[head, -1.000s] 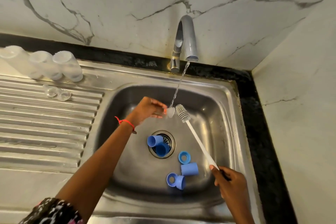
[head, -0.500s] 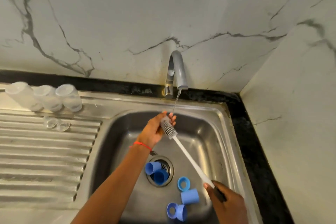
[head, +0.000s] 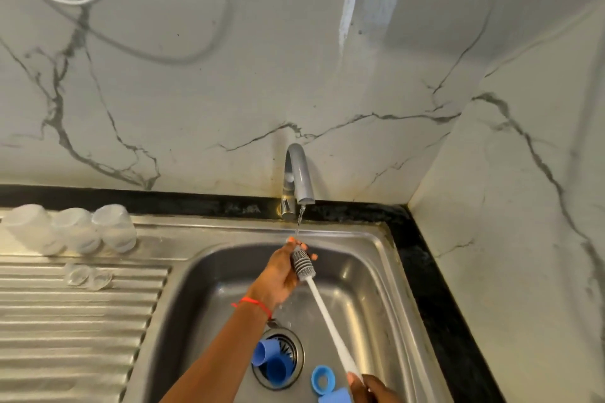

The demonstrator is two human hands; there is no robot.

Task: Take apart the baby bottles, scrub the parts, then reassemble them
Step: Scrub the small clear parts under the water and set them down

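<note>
One head-worn camera looks forward and down, from close above, at the sink [head: 386, 271].

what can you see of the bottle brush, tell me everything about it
The bottle brush has a long, thin white handle and a short grey head of ribbed bristles that look like silicone. It slants across the sink, head up and away, just below the tap's thin stream of water. The left hand curls around the head, fingertips near the tip; whether it also holds a small part there is hidden. The right hand grips the handle's low end at the picture's bottom edge.
</note>
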